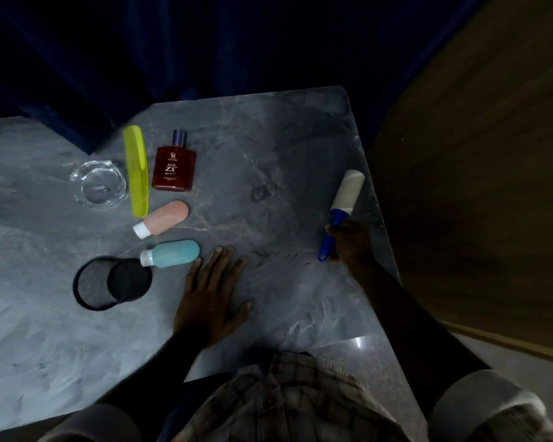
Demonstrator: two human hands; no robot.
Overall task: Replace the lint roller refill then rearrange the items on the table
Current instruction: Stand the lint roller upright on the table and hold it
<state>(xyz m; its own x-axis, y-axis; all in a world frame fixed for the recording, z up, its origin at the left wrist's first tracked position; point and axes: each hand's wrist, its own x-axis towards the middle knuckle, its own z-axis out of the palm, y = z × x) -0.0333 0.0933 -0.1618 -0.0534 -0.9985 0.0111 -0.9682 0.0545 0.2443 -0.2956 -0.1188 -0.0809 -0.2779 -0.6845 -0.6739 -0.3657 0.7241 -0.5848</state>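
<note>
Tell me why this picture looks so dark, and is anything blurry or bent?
Head view: dim, bluish light; the grey marble table is brightest mid-frame, with one glare patch near its front corner. The dark curtain behind is nearly black. The wide lens bows the table edges. The clear glass dish looks soft, and the right hand gripping the blue-handled lint roller is murky.

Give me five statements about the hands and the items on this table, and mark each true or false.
1. The right hand grips the lint roller by its blue handle. True.
2. The left hand holds the blue tube. False: it lies flat on the table, fingers spread, just right of the tube.
3. The mesh cup stands upright. False: it lies on its side.
4. The comb lies between the glass dish and the red bottle. True.
5. The pink tube is inside the mesh cup. False: it lies on the table beyond the blue tube.
</note>
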